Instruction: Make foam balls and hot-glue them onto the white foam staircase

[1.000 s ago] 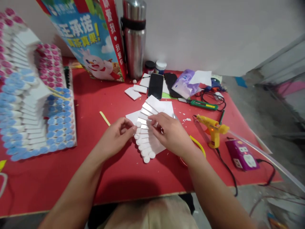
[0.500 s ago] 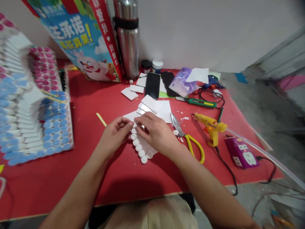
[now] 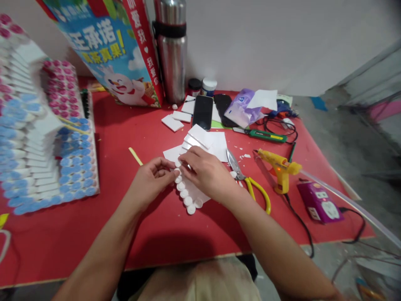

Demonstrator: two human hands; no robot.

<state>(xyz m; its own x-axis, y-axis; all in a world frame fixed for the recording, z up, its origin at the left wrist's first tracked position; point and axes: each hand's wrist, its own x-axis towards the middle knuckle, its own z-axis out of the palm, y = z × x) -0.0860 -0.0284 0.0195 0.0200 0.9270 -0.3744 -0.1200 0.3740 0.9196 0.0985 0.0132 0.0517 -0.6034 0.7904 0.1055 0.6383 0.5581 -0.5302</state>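
Note:
A fan of white foam strips point(image 3: 197, 142) tipped with small white discs point(image 3: 188, 201) lies on the red table point(image 3: 163, 234) in front of me. My left hand point(image 3: 150, 182) pinches one white disc at the strips' left edge, fingers curled together. My right hand point(image 3: 208, 173) lies over the middle of the strips, its fingertips pressed down beside the same disc, hiding most of them.
Yellow-handled scissors point(image 3: 250, 184) and a yellow glue gun point(image 3: 280, 169) lie to the right, with a purple power strip point(image 3: 319, 205). A phone point(image 3: 203, 111), steel flask point(image 3: 171, 50) and printed carton point(image 3: 115, 54) stand behind. A large blue-and-pink disc model point(image 3: 40, 129) fills the left.
My right hand has slid left and down over the strips, uncovering the scissors. My left hand has stayed at the strips' left edge.

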